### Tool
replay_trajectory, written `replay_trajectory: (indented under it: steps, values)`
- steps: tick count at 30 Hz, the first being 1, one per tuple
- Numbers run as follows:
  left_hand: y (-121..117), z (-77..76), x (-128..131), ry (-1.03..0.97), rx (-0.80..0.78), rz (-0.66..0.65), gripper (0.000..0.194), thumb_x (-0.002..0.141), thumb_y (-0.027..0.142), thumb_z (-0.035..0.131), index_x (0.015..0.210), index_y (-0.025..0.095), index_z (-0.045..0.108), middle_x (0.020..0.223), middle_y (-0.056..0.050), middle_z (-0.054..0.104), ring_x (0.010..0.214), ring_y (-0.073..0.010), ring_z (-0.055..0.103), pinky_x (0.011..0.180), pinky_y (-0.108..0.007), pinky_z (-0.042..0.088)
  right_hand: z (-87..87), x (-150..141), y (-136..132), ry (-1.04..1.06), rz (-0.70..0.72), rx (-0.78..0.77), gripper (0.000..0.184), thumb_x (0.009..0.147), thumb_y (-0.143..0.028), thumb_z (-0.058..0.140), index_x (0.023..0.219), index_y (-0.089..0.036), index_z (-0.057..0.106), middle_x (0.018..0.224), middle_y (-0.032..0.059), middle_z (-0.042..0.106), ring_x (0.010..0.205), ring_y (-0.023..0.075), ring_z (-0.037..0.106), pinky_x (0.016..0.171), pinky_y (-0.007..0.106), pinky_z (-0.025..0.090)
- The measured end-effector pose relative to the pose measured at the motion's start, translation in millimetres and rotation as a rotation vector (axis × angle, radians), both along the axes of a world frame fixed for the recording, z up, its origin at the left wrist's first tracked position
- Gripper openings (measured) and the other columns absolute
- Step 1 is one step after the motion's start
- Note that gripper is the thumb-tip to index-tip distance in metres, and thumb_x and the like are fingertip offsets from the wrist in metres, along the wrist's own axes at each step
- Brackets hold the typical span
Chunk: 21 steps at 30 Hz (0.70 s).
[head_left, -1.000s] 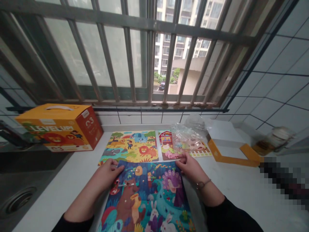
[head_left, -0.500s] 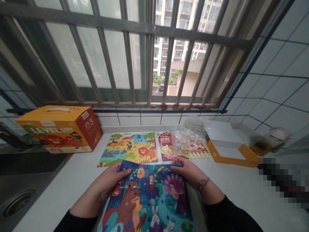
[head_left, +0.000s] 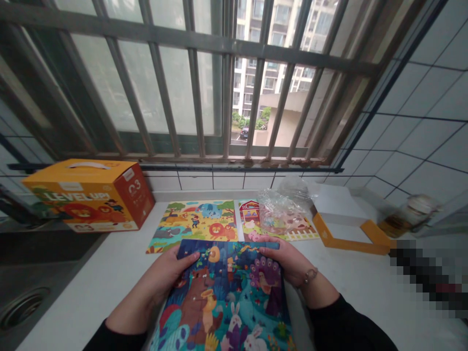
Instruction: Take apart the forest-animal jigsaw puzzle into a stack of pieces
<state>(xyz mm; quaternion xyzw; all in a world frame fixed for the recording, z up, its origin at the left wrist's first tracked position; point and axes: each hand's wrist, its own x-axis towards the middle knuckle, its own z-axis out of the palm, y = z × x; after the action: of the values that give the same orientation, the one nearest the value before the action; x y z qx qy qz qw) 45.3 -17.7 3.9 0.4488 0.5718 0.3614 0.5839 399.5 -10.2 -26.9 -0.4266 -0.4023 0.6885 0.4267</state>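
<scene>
A large blue forest puzzle board with a bear, a peacock and rabbits lies in front of me on the white counter. My left hand grips its upper left edge, thumb on the picture. On the other side my right hand holds the upper right corner, fingers curled over the top edge. Behind it lie a yellow safari puzzle and a farm puzzle with a red barn.
An orange puzzle box stands at the back left. A crumpled clear plastic bag lies on the farm puzzle. A white and orange open box sits right, a jar beyond it. A dark sink lies left.
Both hands have pushed the blue puzzle board a little away from me, toward the two puzzles at the back, and its far edge has risen slightly.
</scene>
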Motion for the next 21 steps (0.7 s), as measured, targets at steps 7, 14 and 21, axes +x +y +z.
replay_trajectory:
  steps: [7, 14, 21]
  values:
    - [6.8, -0.3, -3.8, 0.287, 0.062, -0.176, 0.074, 0.069, 0.074, 0.084, 0.115, 0.018, 0.077, 0.075, -0.001, 0.073, 0.053, -0.0164, 0.056, 0.049, -0.026, 0.039, 9.6, 1.4, -6.6, 0.075, 0.147, -0.048, 0.06, 0.07, -0.042, 0.104, 0.118, -0.016, 0.082, 0.121, 0.0134, 0.084, 0.107, 0.026, 0.081, 0.106, 0.042, 0.059]
    - [1.1, -10.5, -1.7, 0.139, -0.046, -0.187, 0.072, 0.068, 0.076, 0.088, 0.107, 0.019, 0.068, 0.07, 0.005, 0.063, 0.044, -0.007, 0.038, 0.041, -0.022, 0.032, -1.9, 3.5, -6.5, 0.016, 0.209, -0.054, 0.056, 0.064, -0.034, 0.108, 0.112, -0.019, 0.084, 0.117, 0.0105, 0.085, 0.105, 0.0267, 0.08, 0.109, 0.046, 0.058]
    - [-0.8, -12.0, 6.0, -0.027, -0.032, -0.042, 0.072, 0.071, 0.066, 0.094, 0.119, 0.02, 0.069, 0.074, 0.002, 0.072, 0.039, -0.0073, 0.045, 0.035, -0.019, 0.031, 8.4, 2.2, -6.5, 0.071, 0.058, -0.042, 0.059, 0.068, -0.038, 0.105, 0.119, -0.021, 0.08, 0.12, 0.013, 0.084, 0.106, 0.0327, 0.082, 0.102, 0.052, 0.063]
